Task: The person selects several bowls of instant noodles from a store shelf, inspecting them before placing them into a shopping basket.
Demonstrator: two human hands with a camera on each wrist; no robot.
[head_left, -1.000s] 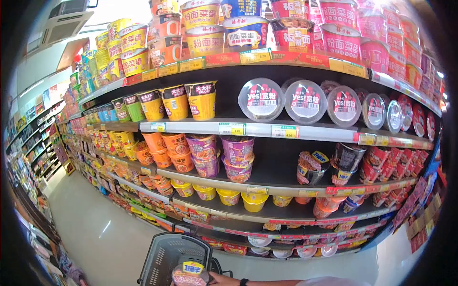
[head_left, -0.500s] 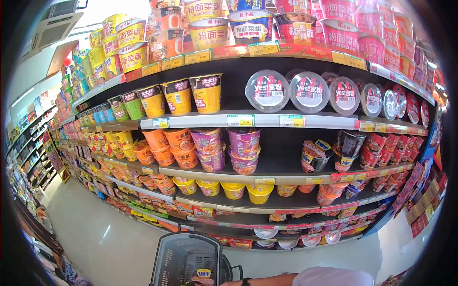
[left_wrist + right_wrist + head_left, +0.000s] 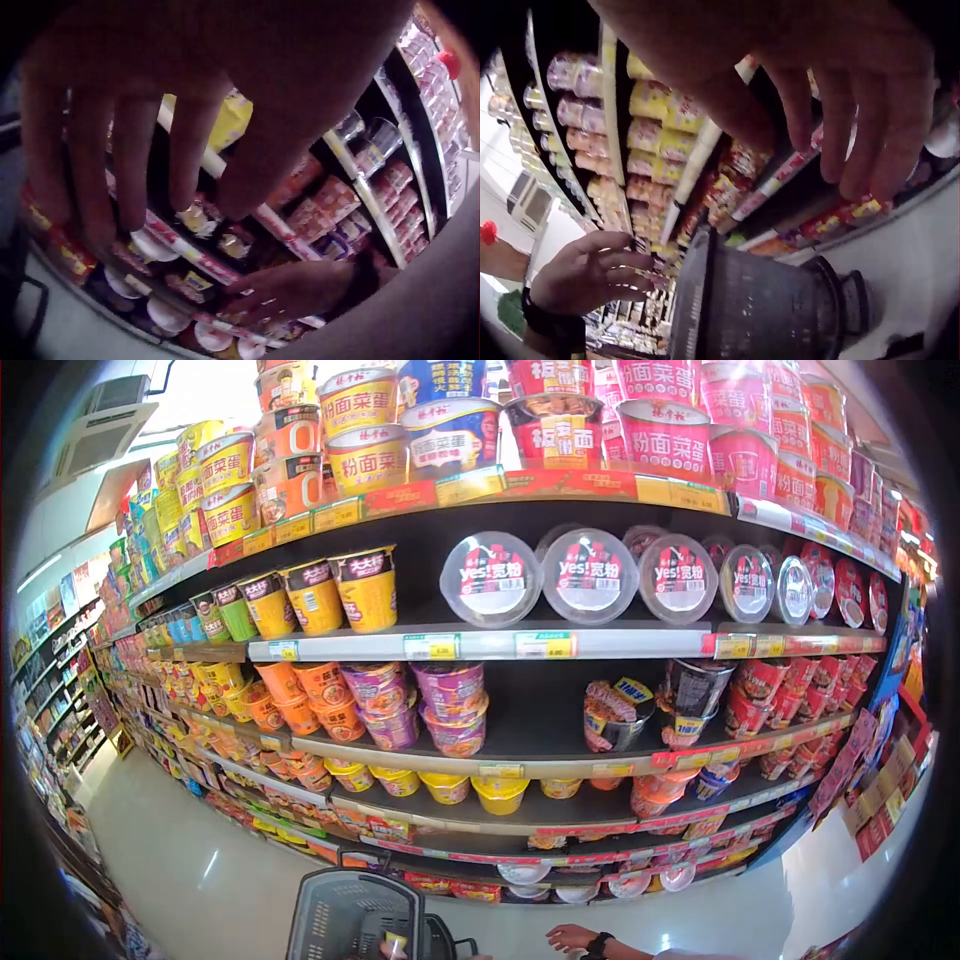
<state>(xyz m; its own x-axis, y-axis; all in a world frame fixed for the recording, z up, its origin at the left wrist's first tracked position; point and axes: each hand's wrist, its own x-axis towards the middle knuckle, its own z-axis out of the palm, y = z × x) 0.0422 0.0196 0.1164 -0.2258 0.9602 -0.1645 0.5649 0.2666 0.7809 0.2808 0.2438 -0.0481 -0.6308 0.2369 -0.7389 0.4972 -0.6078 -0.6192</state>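
Observation:
My right hand [image 3: 572,937] is at the bottom of the head view, to the right of a grey shopping basket [image 3: 318,915]. Its fingers hang relaxed in the right wrist view, where the right hand [image 3: 847,97] holds nothing. An instant noodle tub [image 3: 396,942] with a yellow label lies inside the basket, mostly hidden. The left hand [image 3: 142,142] spreads its fingers loosely in the left wrist view and grips nothing. From the right wrist view, the left hand [image 3: 592,274] appears beside the basket [image 3: 757,300], fingers extended.
Shelves ahead carry stacked noodle tubs, including purple tubs [image 3: 453,710], yellow cups [image 3: 362,590] and clear-lidded bowls [image 3: 490,580]. A dark noodle tub [image 3: 615,720] stands on a middle shelf. The aisle floor [image 3: 190,840] runs away at left.
The noodle tub that my right hand held over the basket has gone down into it. The hand has let go and moved right, away from the basket.

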